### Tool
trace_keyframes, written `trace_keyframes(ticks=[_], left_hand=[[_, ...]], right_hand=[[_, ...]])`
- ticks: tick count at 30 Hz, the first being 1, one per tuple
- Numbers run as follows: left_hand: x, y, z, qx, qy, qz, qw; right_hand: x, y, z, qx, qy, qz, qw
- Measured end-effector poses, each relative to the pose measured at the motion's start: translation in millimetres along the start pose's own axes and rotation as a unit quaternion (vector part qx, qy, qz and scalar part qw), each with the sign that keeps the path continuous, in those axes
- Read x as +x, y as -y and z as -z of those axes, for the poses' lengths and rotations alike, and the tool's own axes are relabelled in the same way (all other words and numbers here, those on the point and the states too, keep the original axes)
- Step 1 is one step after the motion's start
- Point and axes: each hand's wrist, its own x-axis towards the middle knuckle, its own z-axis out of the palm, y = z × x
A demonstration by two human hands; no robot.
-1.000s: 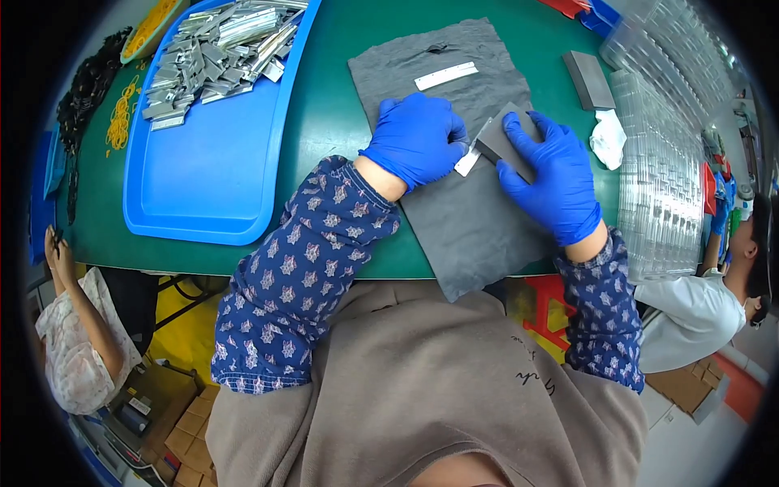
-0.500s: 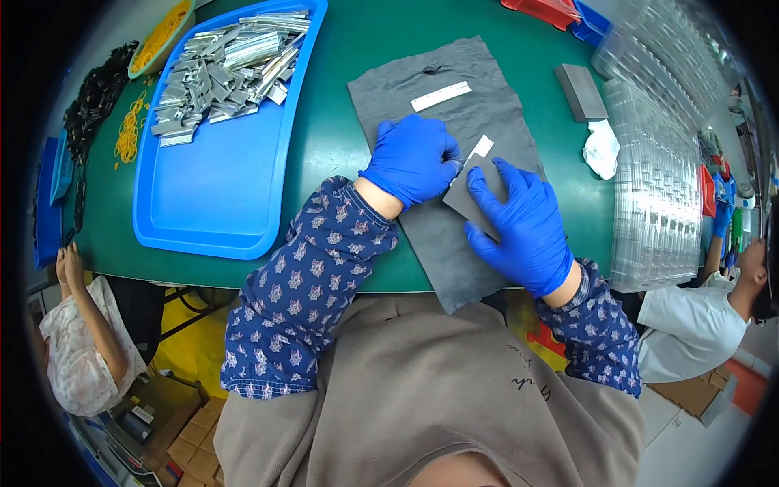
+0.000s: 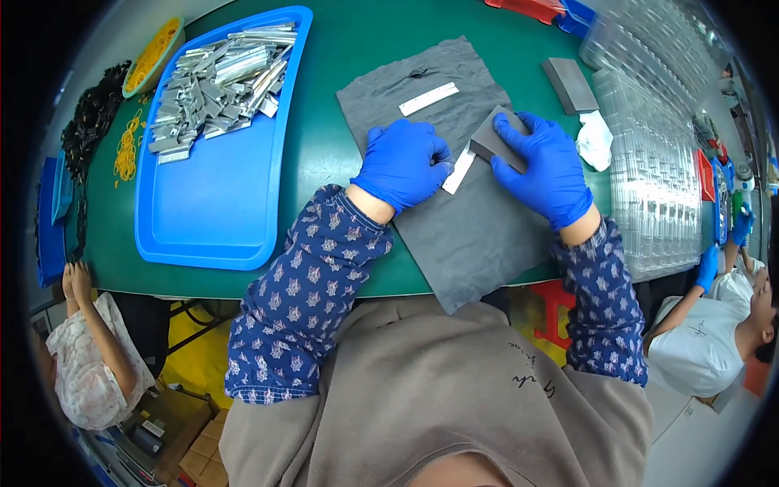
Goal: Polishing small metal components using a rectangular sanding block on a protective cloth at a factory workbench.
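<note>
On a grey cloth [image 3: 479,252], my blue-gloved left hand [image 3: 403,165] is curled closed, its fingertips at the edge of a flat, pale metal strip [image 3: 460,172]. Fingers hide part of the strip's left side. My gloved right hand [image 3: 545,166] grips a dark grey rectangular block [image 3: 492,134], thumb on one side and fingers over the other. The block is tilted over the strip's upper end; whether they touch I cannot tell. A second pale strip [image 3: 428,99] with small marks lies farther up the cloth.
A blue tray [image 3: 207,211] at left holds many metal pieces [image 3: 215,89]. Yellow rubber bands [image 3: 126,146] lie beyond it. At right are another grey block [image 3: 570,85], a crumpled white wad [image 3: 594,140] and stacked clear plastic trays [image 3: 649,178]. Other people sit at both sides.
My right hand has moved the block up and right and tilted it, uncovering more of the strip. My left hand stays curled at the strip.
</note>
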Motion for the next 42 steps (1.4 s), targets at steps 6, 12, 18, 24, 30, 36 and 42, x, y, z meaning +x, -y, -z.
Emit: trace_keyframes(ticks=[6,12,18,24,30,36,42], left_hand=[[0,5,-5,-0.001,-0.005,-0.01,1.0],[0,1,-3,-0.011,0.006,-0.004,1.0],[-2,-2,1,-0.008,0.009,-0.002,1.0],[0,2,0,-0.021,0.015,-0.001,1.0],[1,0,2,-0.025,0.024,0.006,0.999],[-1,3,-1,-0.022,0.014,-0.005,1.0],[0,2,-1,-0.033,0.007,0.003,0.999]], right_hand=[[-14,27,7,-0.024,0.017,0.058,0.998],[10,-22,5,-0.05,-0.008,-0.017,0.999],[-1,-39,7,0.074,-0.06,-0.021,0.995],[-5,3,5,0.043,-0.006,0.048,0.998],[1,2,7,-0.009,0.003,0.031,0.999],[-7,23,7,-0.023,0.021,0.028,0.999],[9,-15,-3,0.039,-0.018,0.007,0.999]])
